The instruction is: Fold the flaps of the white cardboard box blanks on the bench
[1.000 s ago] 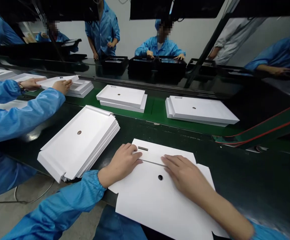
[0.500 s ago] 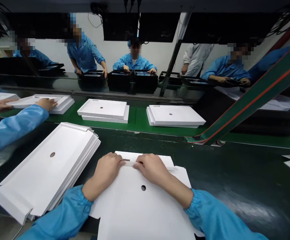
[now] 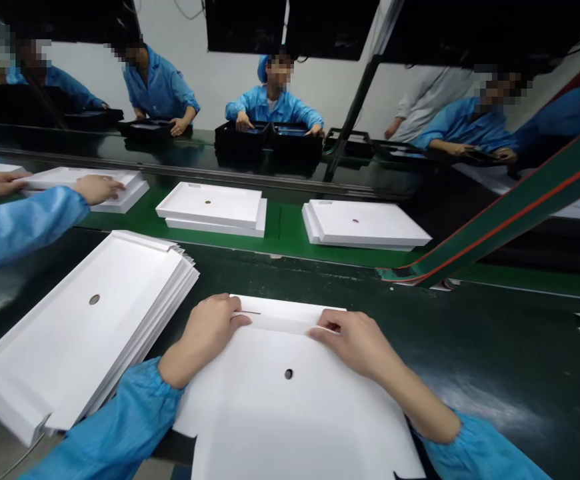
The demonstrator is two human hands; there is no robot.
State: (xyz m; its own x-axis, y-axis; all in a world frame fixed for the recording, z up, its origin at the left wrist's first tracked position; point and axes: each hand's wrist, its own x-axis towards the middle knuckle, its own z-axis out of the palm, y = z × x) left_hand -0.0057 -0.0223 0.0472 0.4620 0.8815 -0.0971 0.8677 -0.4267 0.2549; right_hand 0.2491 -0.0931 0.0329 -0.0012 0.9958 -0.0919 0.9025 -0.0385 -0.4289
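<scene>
A white cardboard sheet [image 3: 290, 420] with a small round hole lies in front of me, its far edge folded up into a flap. My left hand [image 3: 207, 333] pinches the left end of that flap, beside a thin dark slot. Farther right along the same flap, my right hand [image 3: 355, 340] grips it between thumb and curled fingers. To the left of the sheet leans a stack of partly folded white cardboard trays [image 3: 70, 333], the top one with a round hole.
Beyond the dark table [image 3: 495, 347], a green belt [image 3: 287, 223] carries white boxes [image 3: 210, 203] and more boxes [image 3: 367, 221]. A co-worker's hand [image 3: 97, 189] touches one at left. A green strap [image 3: 510, 207] slants up at right. People in blue work behind.
My right hand has slid right along the flap, away from my left hand, which still holds its end. The flap shows more fully between them. The camera view has shifted slightly.
</scene>
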